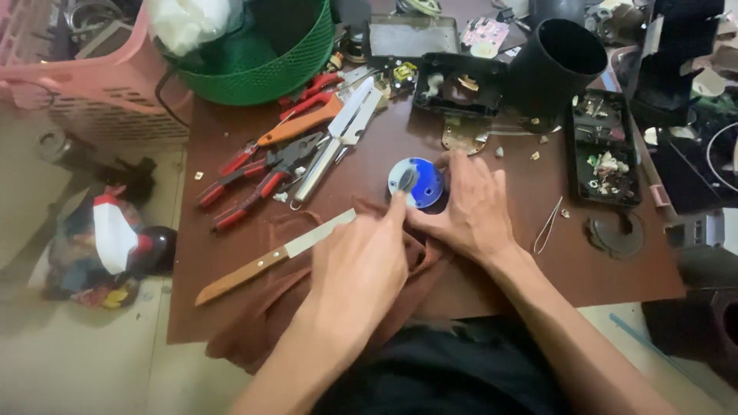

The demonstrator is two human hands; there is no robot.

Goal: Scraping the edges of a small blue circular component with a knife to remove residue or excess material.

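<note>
A small round blue and white part lies on the brown table. My right hand rests over its right side, fingers curled around the disc and holding it down. My left hand reaches in from below with the index finger stretched out, its tip pressing a small grey piece onto the disc's top. A brown cloth lies under my left hand and hangs over the table's front edge.
A wooden-handled knife lies left of my hands. Red pliers, an orange-handled tool and shears sit behind it. A green basket, black open casings, a black cup, a parts tray and tweezers ring the back and right.
</note>
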